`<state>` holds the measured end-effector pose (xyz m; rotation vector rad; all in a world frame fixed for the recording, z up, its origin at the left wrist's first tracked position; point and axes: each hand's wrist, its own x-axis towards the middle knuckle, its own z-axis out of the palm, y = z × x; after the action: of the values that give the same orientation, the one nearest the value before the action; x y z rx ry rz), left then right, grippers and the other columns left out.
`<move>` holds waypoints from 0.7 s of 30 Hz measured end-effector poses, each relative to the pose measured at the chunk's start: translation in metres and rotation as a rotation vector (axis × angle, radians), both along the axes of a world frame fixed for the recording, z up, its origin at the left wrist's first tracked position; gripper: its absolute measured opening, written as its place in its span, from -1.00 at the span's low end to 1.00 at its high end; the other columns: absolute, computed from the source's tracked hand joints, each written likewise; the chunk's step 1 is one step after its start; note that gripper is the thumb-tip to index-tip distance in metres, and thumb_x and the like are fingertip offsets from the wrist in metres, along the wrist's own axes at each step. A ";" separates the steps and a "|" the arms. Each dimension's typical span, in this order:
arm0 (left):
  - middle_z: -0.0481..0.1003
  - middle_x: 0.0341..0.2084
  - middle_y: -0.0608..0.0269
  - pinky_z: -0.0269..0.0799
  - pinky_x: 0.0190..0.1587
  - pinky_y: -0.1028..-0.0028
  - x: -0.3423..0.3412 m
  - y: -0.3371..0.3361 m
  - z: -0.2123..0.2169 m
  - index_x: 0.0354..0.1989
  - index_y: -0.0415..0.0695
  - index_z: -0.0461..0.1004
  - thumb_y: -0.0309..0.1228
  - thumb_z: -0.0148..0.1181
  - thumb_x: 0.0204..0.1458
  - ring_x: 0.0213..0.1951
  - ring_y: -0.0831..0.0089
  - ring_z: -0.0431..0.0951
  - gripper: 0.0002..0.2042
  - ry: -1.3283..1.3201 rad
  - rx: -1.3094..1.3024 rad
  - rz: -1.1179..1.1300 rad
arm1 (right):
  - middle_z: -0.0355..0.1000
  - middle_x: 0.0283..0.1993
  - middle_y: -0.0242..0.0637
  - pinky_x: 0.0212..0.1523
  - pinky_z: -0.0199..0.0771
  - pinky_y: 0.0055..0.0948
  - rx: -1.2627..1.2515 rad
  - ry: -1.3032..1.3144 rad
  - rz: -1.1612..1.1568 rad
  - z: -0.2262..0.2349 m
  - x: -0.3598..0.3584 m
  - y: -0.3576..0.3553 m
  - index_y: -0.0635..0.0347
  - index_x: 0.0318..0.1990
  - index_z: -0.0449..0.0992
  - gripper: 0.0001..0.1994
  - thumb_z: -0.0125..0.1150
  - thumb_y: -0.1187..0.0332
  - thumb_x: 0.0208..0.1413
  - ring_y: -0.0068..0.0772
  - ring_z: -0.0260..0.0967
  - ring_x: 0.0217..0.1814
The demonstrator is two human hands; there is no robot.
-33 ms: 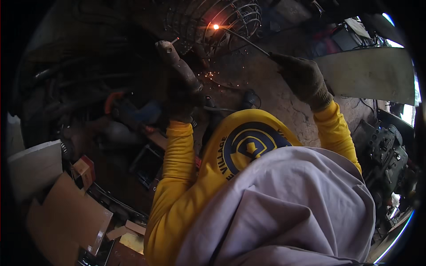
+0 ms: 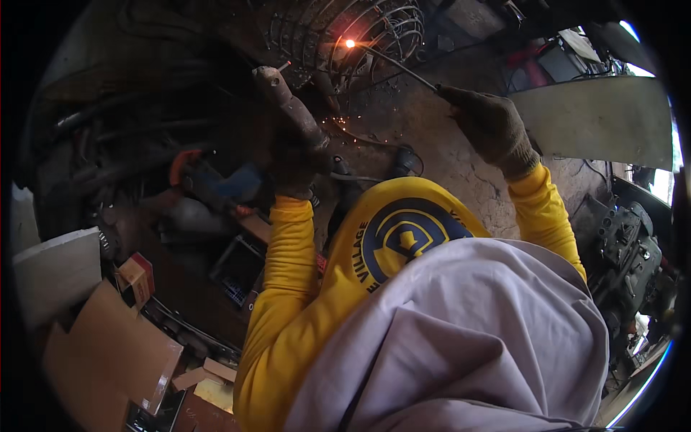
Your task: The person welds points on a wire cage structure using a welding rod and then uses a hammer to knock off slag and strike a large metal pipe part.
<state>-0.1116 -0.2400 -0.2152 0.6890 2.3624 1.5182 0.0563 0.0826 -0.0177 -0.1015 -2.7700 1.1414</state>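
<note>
My right hand (image 2: pixel 493 129), in a brown knitted glove, closes around a thin metal rod (image 2: pixel 403 66). The rod points up and left to a bright orange glow at its tip, against a round cage of bent metal bars (image 2: pixel 345 21). Sparks (image 2: pixel 345 122) scatter below. My left hand (image 2: pixel 291 162), gloved and deep in shadow, grips a thick, worn brown cylindrical tool (image 2: pixel 291 108). This tool has a hole near its upper end, and a short thin stub (image 2: pixel 286 65) juts from it. Its end is apart from the glow.
On the right stand a large flat panel (image 2: pixel 597 119) and a dark machine part (image 2: pixel 630 248). Cardboard (image 2: pixel 119 345) and a small box (image 2: pixel 137 277) lie at lower left, below a blue and orange tool (image 2: pixel 230 180). A cable (image 2: pixel 367 140) crosses the floor near a dark shoe (image 2: pixel 407 162).
The surroundings look slightly brighter, and the sparks are scattered a little differently. Both hands and what they hold have stayed in place.
</note>
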 end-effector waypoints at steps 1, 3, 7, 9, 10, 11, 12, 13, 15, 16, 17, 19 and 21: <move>0.51 -0.27 0.25 0.53 -0.19 0.42 0.003 0.001 0.003 0.01 -0.19 0.44 -0.38 0.28 0.15 -0.27 0.44 0.55 -0.70 -0.167 0.207 0.017 | 0.63 -0.16 -0.04 -0.15 0.63 -0.35 0.007 0.008 0.004 -0.001 0.000 -0.001 0.14 0.11 0.62 -0.65 0.31 0.47 0.14 -0.09 0.64 -0.21; 0.50 -0.27 0.31 0.52 -0.22 0.46 0.012 0.006 0.018 0.01 -0.17 0.45 -0.40 0.27 0.18 -0.28 0.51 0.53 -0.73 -0.495 0.596 0.037 | 0.63 -0.17 -0.03 -0.15 0.62 -0.35 0.020 0.019 0.010 -0.003 0.000 0.000 0.15 0.11 0.62 -0.66 0.30 0.46 0.15 -0.10 0.64 -0.21; 0.50 -0.26 0.35 0.51 -0.26 0.46 0.017 0.017 0.048 0.04 -0.16 0.44 -0.40 0.29 0.19 -0.31 0.55 0.52 -0.71 -0.353 0.536 -0.008 | 0.63 -0.18 -0.03 -0.15 0.63 -0.35 -0.003 -0.018 -0.002 -0.001 0.001 -0.001 0.16 0.11 0.62 -0.67 0.28 0.44 0.18 -0.11 0.64 -0.21; 0.50 -0.25 0.32 0.53 -0.26 0.43 0.017 0.016 0.051 0.06 -0.17 0.43 -0.43 0.30 0.18 -0.33 0.51 0.52 -0.69 -0.338 0.488 -0.050 | 0.64 -0.18 -0.03 -0.15 0.63 -0.35 -0.012 -0.009 -0.012 -0.003 0.000 -0.001 0.16 0.11 0.62 -0.68 0.27 0.43 0.19 -0.11 0.64 -0.21; 0.51 -0.24 0.30 0.54 -0.26 0.41 0.014 0.011 0.037 0.07 -0.18 0.43 -0.43 0.29 0.18 -0.33 0.49 0.53 -0.69 -0.594 0.657 -0.073 | 0.64 -0.18 -0.03 -0.15 0.63 -0.35 -0.003 -0.012 -0.011 -0.003 0.001 -0.001 0.15 0.11 0.62 -0.68 0.27 0.43 0.20 -0.12 0.64 -0.21; 0.51 -0.24 0.29 0.54 -0.26 0.39 0.006 0.001 0.014 0.07 -0.19 0.42 -0.43 0.29 0.18 -0.33 0.47 0.54 -0.68 -0.846 0.824 -0.091 | 0.64 -0.18 -0.03 -0.15 0.63 -0.35 0.007 -0.012 -0.004 -0.003 -0.001 -0.001 0.15 0.11 0.62 -0.68 0.26 0.42 0.21 -0.12 0.64 -0.21; 0.51 -0.25 0.27 0.55 -0.26 0.38 0.005 0.001 0.010 0.07 -0.20 0.43 -0.43 0.29 0.17 -0.33 0.44 0.54 -0.68 -0.874 0.849 -0.095 | 0.64 -0.18 -0.03 -0.15 0.63 -0.35 0.016 -0.016 -0.005 -0.003 -0.001 -0.001 0.15 0.11 0.62 -0.69 0.26 0.41 0.21 -0.12 0.64 -0.21; 0.52 -0.26 0.25 0.56 -0.26 0.36 0.004 0.001 0.007 0.06 -0.20 0.43 -0.44 0.29 0.17 -0.33 0.42 0.55 -0.68 -0.902 0.875 -0.098 | 0.64 -0.18 -0.03 -0.15 0.63 -0.35 -0.001 -0.003 -0.011 -0.003 -0.001 -0.002 0.15 0.11 0.62 -0.69 0.25 0.41 0.22 -0.12 0.64 -0.21; 0.52 -0.28 0.22 0.57 -0.26 0.33 0.010 0.011 0.024 0.04 -0.22 0.44 -0.43 0.29 0.15 -0.33 0.38 0.57 -0.68 -0.573 0.664 -0.079 | 0.64 -0.18 -0.03 -0.15 0.63 -0.34 -0.036 0.021 -0.033 -0.004 0.001 -0.004 0.15 0.11 0.62 -0.69 0.25 0.39 0.23 -0.11 0.64 -0.22; 0.52 -0.29 0.21 0.58 -0.25 0.31 0.013 0.012 0.028 0.04 -0.22 0.44 -0.42 0.30 0.15 -0.33 0.37 0.57 -0.68 -0.448 0.565 -0.062 | 0.64 -0.18 -0.03 -0.15 0.63 -0.34 0.005 -0.005 -0.038 0.001 0.002 -0.007 0.15 0.11 0.62 -0.69 0.25 0.39 0.23 -0.09 0.64 -0.21; 0.51 -0.30 0.21 0.58 -0.25 0.31 0.014 0.009 0.028 0.03 -0.23 0.44 -0.42 0.31 0.14 -0.33 0.37 0.58 -0.68 -0.386 0.487 -0.043 | 0.63 -0.18 -0.02 -0.14 0.63 -0.33 0.044 -0.025 -0.035 0.012 0.002 -0.011 0.15 0.11 0.62 -0.69 0.25 0.38 0.23 -0.08 0.64 -0.21; 0.51 -0.31 0.20 0.59 -0.25 0.31 0.016 0.008 0.037 0.02 -0.23 0.44 -0.40 0.32 0.13 -0.33 0.37 0.58 -0.67 -0.423 0.491 -0.034 | 0.64 -0.16 -0.04 -0.12 0.62 -0.33 0.098 -0.079 -0.030 0.039 0.004 -0.012 0.16 0.11 0.62 -0.70 0.24 0.39 0.24 -0.12 0.64 -0.19; 0.51 -0.31 0.20 0.59 -0.24 0.33 0.021 0.002 0.052 0.02 -0.22 0.44 -0.38 0.33 0.13 -0.33 0.38 0.58 -0.66 -0.566 0.613 -0.045 | 0.66 -0.12 -0.08 -0.09 0.62 -0.35 0.122 -0.149 -0.018 0.062 0.011 -0.004 0.16 0.12 0.62 -0.70 0.23 0.41 0.25 -0.20 0.65 -0.17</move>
<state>-0.0905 -0.2379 -0.1632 0.3434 1.4669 2.0924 0.0671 0.0784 0.0445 -0.2059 -2.9545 0.9958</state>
